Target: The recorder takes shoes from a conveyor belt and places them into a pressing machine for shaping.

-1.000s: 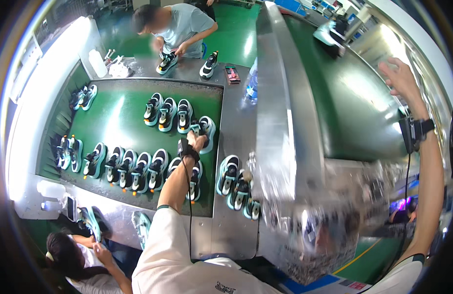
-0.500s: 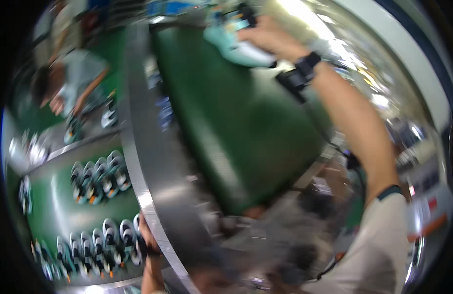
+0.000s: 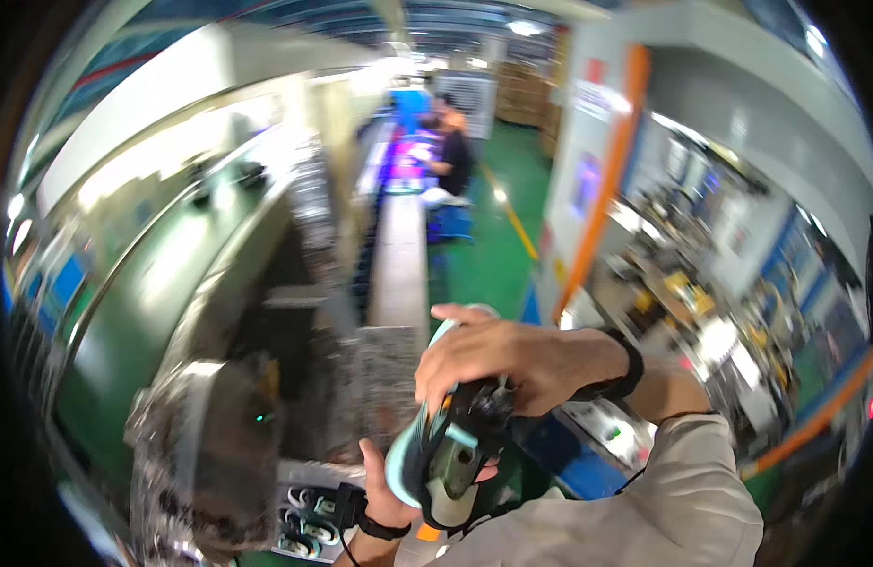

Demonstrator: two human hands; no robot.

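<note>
A shoe (image 3: 438, 463) with a mint-green sole and a dark upper is between my two hands, close to my body at the lower middle, tilted on its side. My right hand (image 3: 493, 357) wraps over its upper part with fingers bent around the sole edge. On the other side, my left hand (image 3: 387, 491) presses its palm against the sole with the thumb raised. A fingertip past the shoe's far side suggests that the left fingers curl around it; most of them are hidden. Black straps circle both wrists.
Several more shoes (image 3: 304, 522) sit on a rack at lower left, beside a plastic-wrapped machine (image 3: 205, 454). A green conveyor belt (image 3: 124, 331) runs along the left. Farther off, a person (image 3: 452, 161) works at a lit line. An orange post (image 3: 606, 189) and cluttered bench (image 3: 663, 293) stand right.
My view has swung from the green belt to the aisle. The shoe in my right hand has come in close to my body. My left hand has left the rows of shoes and meets it.
</note>
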